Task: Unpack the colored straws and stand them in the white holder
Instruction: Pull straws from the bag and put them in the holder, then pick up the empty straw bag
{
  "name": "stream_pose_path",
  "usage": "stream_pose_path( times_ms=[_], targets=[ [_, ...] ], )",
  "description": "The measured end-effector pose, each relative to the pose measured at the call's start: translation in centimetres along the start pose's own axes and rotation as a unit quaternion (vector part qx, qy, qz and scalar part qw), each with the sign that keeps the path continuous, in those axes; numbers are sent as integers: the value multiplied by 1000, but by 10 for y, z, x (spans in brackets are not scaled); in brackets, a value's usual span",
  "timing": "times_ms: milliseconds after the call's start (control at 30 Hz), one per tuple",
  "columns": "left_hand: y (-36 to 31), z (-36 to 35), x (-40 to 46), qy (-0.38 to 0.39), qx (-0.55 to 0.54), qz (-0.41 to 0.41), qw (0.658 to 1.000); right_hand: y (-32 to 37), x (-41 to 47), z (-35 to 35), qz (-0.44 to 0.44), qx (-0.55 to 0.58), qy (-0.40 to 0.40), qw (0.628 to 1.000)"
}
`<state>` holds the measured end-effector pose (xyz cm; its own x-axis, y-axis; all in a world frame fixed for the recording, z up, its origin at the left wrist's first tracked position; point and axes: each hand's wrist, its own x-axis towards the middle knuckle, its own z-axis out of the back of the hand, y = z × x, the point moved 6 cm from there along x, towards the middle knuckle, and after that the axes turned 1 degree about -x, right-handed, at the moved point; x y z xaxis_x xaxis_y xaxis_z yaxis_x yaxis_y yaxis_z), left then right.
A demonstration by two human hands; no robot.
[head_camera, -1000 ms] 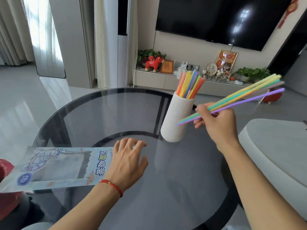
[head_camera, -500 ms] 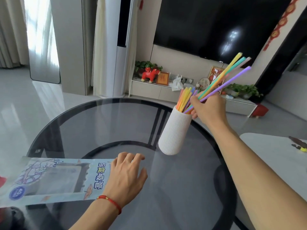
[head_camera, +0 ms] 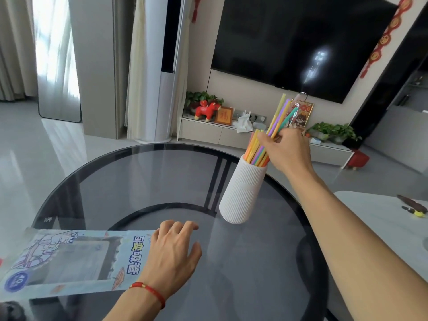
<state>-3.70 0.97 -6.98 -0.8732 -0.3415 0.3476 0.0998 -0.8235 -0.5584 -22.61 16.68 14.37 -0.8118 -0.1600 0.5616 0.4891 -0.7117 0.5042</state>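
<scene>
At our round table (head_camera: pixel 162 177) of smoked grey glass, rimmed in black with dark curved frame bars showing through the top, our right hand (head_camera: pixel 286 150) curls its fingers around a bundle of colored straws (head_camera: pixel 281 113) — yellow, purple, teal and pale pink, thin smooth tubes — with their lower ends dipping into the mouth of the white holder (head_camera: pixel 243 193). The holder, a tall matte vase with fine vertical ribs and a rounded base, stands toward the table's far right edge and already carries orange, yellow and purple straws fanned against its rim. Our left hand (head_camera: pixel 172 256), a red cord (head_camera: pixel 148 290) at the wrist, rests with fingers spread and relaxed on the glass near the table's near edge, its heel lying over the end of the straw packet (head_camera: pixel 67 262). That packet, a flat glossy plastic sleeve printed in pale blue with a clear window, stretches toward the near left edge and hangs slightly past the rim. Between packet and holder the glass lies open across the table's middle and far left side, and a broad stretch stays bare toward the near right edge under our right forearm. Beyond the right edge sits a second white tabletop (head_camera: pixel 375 218) with small dark objects (head_camera: pixel 413 206) we cannot make out.
</scene>
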Motion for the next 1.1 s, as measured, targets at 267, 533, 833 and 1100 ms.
stream_pose_path(
  times_ms=[267, 533, 833, 1100],
  targets=[
    [1, 2, 1, -7, -6, 2, 1000, 26, 5, 17, 155, -4, -57, 986],
    [-2, 4, 1, -16, -6, -1, 1000, 18, 6, 4, 163, -12, -13, 986],
    [-4, 11, 2, -32, -7, -2, 999, 7, -3, -27, 188, -93, 117, 971],
    [-2, 25, 1, -36, -5, 23, 999, 38, -47, -17, 312, -27, 21, 950]
  ],
)
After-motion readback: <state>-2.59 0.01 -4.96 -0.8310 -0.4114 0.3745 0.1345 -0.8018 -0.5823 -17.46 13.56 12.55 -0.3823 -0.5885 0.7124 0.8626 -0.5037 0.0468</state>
